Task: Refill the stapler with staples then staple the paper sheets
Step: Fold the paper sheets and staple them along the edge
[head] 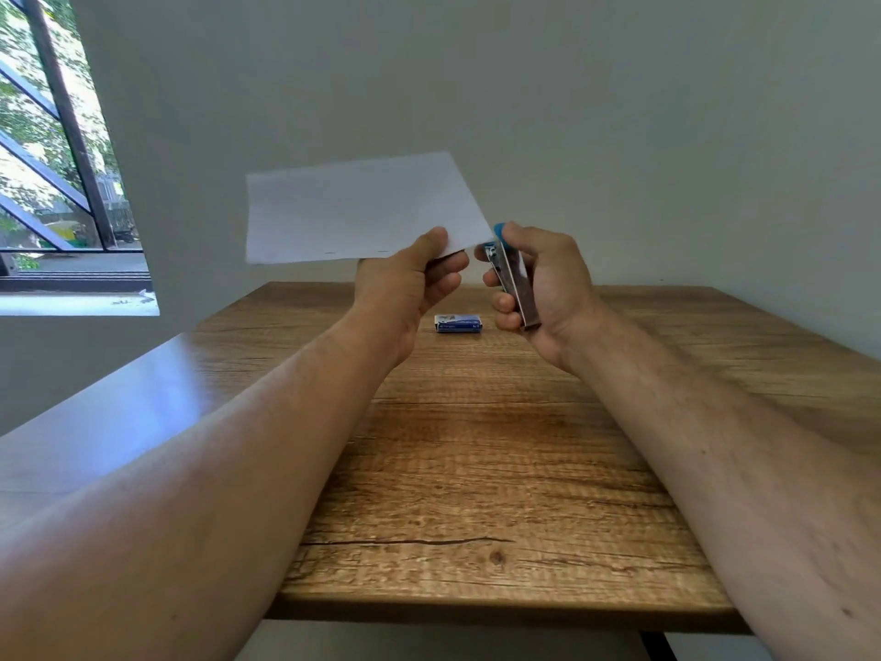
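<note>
My left hand (412, 279) pinches the lower right corner of the white paper sheets (353, 209), held up in the air above the table. Two staples show along the sheets' bottom edge. My right hand (538, 283) grips a small stapler (512, 279) with a metal body and a blue top, its mouth at the sheets' lower right corner. A small blue staple box (458, 323) lies on the wooden table (476, 469) below and between the hands.
The table stands against a plain wall, its front edge near me. A window (52, 159) with dark bars is at the left, above a pale ledge that runs along the table's left side.
</note>
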